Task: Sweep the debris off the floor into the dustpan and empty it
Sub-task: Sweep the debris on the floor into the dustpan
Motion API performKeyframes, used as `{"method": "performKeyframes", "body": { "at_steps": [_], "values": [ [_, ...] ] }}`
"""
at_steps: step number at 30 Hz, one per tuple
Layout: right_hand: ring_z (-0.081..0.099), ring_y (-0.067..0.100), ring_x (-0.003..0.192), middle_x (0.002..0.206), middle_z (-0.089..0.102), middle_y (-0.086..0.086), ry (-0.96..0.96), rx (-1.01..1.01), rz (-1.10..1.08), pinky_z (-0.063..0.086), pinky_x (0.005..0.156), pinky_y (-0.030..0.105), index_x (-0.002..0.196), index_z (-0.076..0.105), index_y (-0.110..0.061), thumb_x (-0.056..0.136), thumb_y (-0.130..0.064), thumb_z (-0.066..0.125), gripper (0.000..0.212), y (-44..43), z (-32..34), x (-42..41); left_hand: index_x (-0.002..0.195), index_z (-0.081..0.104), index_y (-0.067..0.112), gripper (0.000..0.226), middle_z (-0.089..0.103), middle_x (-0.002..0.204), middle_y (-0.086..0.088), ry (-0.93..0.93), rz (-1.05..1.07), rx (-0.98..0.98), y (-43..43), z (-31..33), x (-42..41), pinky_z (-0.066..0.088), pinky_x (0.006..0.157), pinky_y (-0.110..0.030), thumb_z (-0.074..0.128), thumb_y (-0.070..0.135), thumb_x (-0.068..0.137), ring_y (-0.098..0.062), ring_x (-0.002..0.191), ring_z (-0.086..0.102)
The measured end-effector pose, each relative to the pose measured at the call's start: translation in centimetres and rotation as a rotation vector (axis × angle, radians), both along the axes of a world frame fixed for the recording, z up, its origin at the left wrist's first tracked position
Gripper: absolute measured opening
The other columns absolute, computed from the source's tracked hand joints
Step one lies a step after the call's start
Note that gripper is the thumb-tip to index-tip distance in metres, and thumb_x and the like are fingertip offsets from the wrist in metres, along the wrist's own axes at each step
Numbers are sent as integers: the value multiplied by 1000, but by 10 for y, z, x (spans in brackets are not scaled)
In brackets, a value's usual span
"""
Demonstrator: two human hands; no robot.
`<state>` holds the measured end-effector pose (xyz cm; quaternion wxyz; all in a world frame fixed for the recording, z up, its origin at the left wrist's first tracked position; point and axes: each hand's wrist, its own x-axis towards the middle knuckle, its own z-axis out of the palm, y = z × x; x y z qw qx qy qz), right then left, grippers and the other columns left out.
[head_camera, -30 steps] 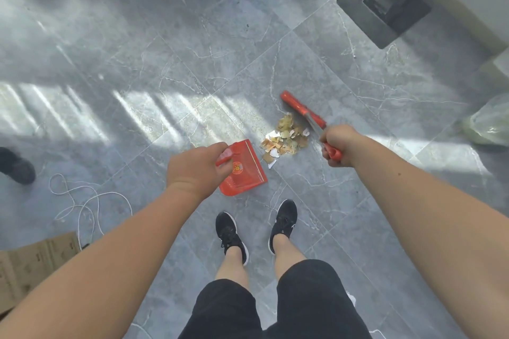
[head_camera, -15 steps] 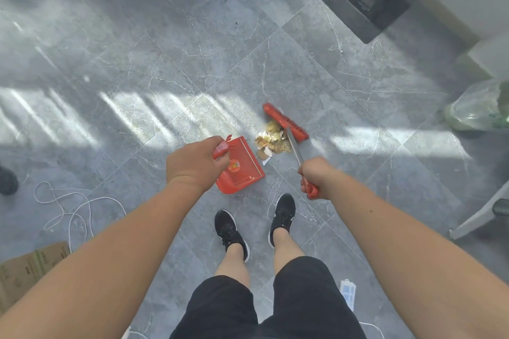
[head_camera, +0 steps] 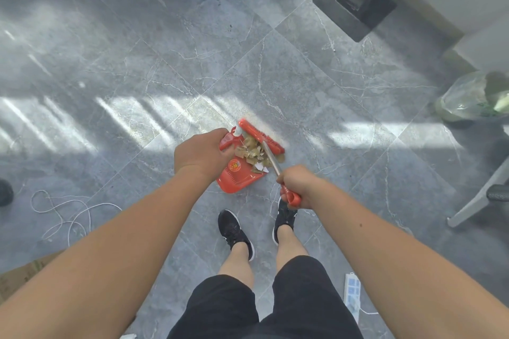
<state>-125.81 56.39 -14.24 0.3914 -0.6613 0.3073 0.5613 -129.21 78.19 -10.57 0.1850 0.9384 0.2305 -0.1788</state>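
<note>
A red dustpan [head_camera: 237, 177] rests on the grey tiled floor just ahead of my feet. My left hand [head_camera: 201, 153] grips its handle at the pan's upper left. My right hand [head_camera: 296, 187] holds the red grip of a small broom [head_camera: 263, 137], whose metal shaft runs up to a red brush head lying across the pan's mouth. A heap of tan and white debris [head_camera: 252, 151] sits between the brush head and the pan, partly over the pan's surface.
A black stand base [head_camera: 355, 8] is at the upper right. A plastic bag of rubbish [head_camera: 473, 98] and a grey chair leg [head_camera: 476, 201] are at the right. A white cord [head_camera: 63, 212] loops at the left, by cardboard [head_camera: 19, 276]. A power strip [head_camera: 352, 293] lies by my right leg.
The broom head has swept left and toward me, pushing the debris pile from the bare floor onto the dustpan's mouth. My right hand pulled closer to my feet; my left hand stayed on the pan.
</note>
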Motion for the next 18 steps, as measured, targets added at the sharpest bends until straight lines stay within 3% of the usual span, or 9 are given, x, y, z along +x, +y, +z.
{"method": "performKeyframes", "body": {
  "at_steps": [6,12,18],
  "values": [
    [36,10,33,61,38,5,47,48,-17,25,44,17,84,47,-9,96,-6,41,13,15,12,-31,85,59,30,22,64,68,5,-11,6,-10,7,-3,-11,51,64,-31,49,49,88,-20,67,63],
    [40,12,44,62,43,6,66,97,-101,28,41,17,90,47,-6,95,-6,43,7,19,27,-41,84,58,37,17,63,69,8,-13,8,-41,8,-3,-17,46,61,-29,51,53,85,-18,68,62],
    [42,11,45,62,44,8,80,149,-226,27,38,14,81,50,-9,97,-8,44,17,12,39,-36,86,59,39,23,64,70,9,-17,5,-25,6,-3,-22,52,66,-31,48,59,87,-19,68,63]
  ]
}}
